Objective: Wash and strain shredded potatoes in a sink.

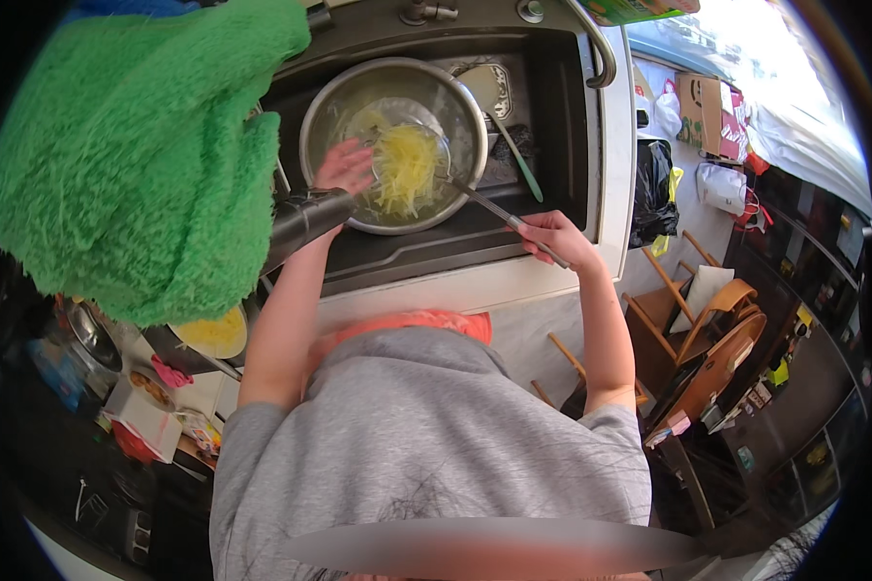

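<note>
A wide stainless steel bowl [392, 226] stands in the dark sink [559, 145] and holds water. My right hand [552, 238] grips the metal handle of a round strainer [483, 200], whose head is inside the bowl. On that head lies a heap of pale yellow shreds [407, 167], which look like shredded potato. My left hand [345, 165] hovers over the bowl's left side, fingers apart, beside the shreds, and appears to hold nothing. A dark cylindrical object [309, 218] crosses in front of my left wrist and hides part of it.
A fluffy green cloth [145, 160] blocks much of the left side. Behind the bowl, a utensil with a green handle [519, 160] leans in the sink. Below the cloth sits a dish of yellow shreds [218, 335]. Wooden chairs [668, 319] and a black bag [652, 192] stand at right.
</note>
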